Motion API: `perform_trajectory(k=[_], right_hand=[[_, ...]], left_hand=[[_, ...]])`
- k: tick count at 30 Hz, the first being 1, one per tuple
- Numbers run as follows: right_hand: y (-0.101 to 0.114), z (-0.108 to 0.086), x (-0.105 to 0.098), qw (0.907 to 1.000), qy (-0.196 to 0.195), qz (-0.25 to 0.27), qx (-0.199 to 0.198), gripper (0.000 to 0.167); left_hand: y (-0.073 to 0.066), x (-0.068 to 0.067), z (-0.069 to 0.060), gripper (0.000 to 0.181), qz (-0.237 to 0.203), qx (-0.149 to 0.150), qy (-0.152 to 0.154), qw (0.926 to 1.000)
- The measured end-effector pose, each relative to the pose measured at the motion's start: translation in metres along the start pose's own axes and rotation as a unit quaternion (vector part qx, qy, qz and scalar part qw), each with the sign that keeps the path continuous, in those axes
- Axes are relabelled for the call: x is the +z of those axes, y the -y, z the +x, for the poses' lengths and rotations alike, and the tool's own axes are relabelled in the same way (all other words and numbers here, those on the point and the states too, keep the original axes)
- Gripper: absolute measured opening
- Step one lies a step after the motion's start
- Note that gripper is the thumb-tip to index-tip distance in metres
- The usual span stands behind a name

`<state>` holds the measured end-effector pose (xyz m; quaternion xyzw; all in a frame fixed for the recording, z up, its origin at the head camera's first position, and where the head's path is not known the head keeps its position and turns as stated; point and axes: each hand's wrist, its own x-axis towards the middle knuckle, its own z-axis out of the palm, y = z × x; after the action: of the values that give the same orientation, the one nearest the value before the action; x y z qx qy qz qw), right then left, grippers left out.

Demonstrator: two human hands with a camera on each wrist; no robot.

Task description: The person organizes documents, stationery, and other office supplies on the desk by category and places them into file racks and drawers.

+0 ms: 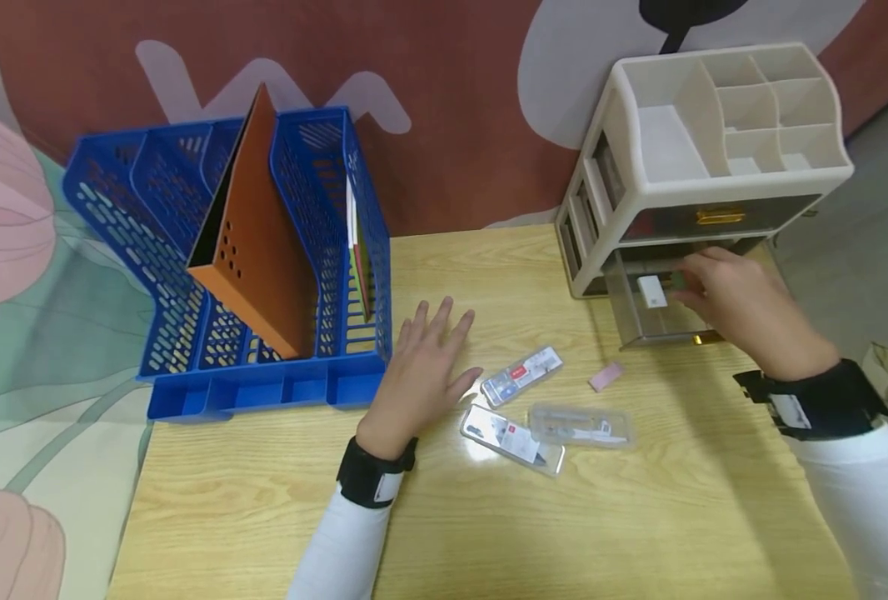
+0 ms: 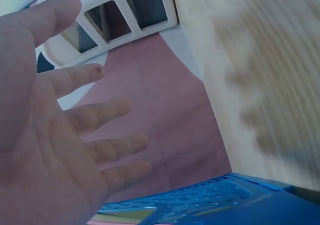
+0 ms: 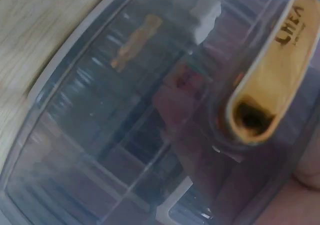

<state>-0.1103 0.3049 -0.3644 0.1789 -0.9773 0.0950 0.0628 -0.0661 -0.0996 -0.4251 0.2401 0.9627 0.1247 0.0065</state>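
My right hand point(image 1: 744, 304) reaches over the front of the pulled-out clear drawer point(image 1: 626, 312). Its curled thumb and index finger pinch a small green piece point(image 1: 677, 280), mostly hidden by the fingers. Beside them in the drawer lies a white eraser-like block point(image 1: 651, 292). Through the clear drawer front, the right wrist view shows blurred fingers point(image 3: 180, 92) behind the gold handle point(image 3: 270, 70). My left hand point(image 1: 423, 379) rests palm down on the table with fingers spread, between the blue file rack point(image 1: 264, 387) and a clear labelled case point(image 1: 522, 375).
Two more clear cases, one with a label point(image 1: 511, 439) and one frosted point(image 1: 581, 425), lie mid-table near a pink block point(image 1: 605, 377). An orange folder point(image 1: 264, 250) and thin booklets point(image 1: 357, 258) stand in the rack. The white organizer point(image 1: 744, 187) has open compartments on top.
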Motion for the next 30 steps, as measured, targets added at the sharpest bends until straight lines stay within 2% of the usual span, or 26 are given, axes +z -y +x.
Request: perform_trajectory(k=[7, 15, 20, 26, 28, 30], right_hand=[[-0.008, 0.007, 0.002, 0.9991, 0.042, -0.003, 0.005, 0.024], [-0.012, 0.012, 0.006, 0.9993, 0.033, -0.010, -0.012, 0.026], [-0.011, 0.009, 0.005, 0.9996, 0.012, -0.016, -0.019, 0.022], [0.005, -0.006, -0.007, 1.0000, -0.001, -0.003, -0.008, 0.020], [0.013, -0.011, -0.012, 0.9995, -0.022, -0.004, -0.022, 0.021], [0.020, -0.015, -0.015, 0.9970, -0.060, -0.009, -0.048, 0.022]], left_hand=[[0.007, 0.001, 0.000, 0.074, -0.008, -0.013, 0.006, 0.9999], [0.011, 0.001, 0.000, 0.073, -0.012, -0.018, -0.002, 0.9998], [0.011, 0.002, 0.000, 0.073, -0.015, -0.019, -0.005, 0.9997], [0.012, 0.001, 0.000, 0.073, -0.015, -0.023, -0.002, 0.9996], [0.012, 0.000, 0.000, 0.073, -0.016, -0.024, -0.002, 0.9996], [0.013, 0.000, -0.001, 0.072, -0.017, -0.025, -0.003, 0.9995]])
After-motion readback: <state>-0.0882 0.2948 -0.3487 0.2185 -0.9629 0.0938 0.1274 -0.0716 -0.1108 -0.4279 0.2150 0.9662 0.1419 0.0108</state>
